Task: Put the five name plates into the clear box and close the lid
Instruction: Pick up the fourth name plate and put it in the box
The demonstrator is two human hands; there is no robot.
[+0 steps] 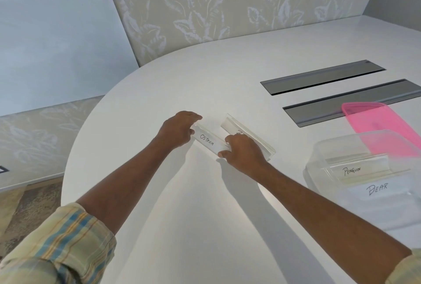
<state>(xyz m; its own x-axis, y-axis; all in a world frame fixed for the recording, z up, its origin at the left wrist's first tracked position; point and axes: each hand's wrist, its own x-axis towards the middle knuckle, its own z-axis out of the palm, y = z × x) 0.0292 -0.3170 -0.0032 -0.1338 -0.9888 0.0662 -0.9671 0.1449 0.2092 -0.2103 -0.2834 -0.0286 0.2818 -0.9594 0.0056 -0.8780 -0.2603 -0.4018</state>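
Observation:
A clear name plate reading OSTRICH lies on the white table. My left hand grips its left end and my right hand grips its right end. Just behind it lies a second clear name plate, its label partly hidden by my right hand. The clear box stands open at the right; inside it are a plate reading PENGUIN and one reading BEAR. The pink lid lies behind the box.
Two dark grey cable slots, the far one and the near one, are set into the table at the back right. The table's rounded edge curves along the left, with patterned carpet below it. A leaf-patterned wall panel stands behind.

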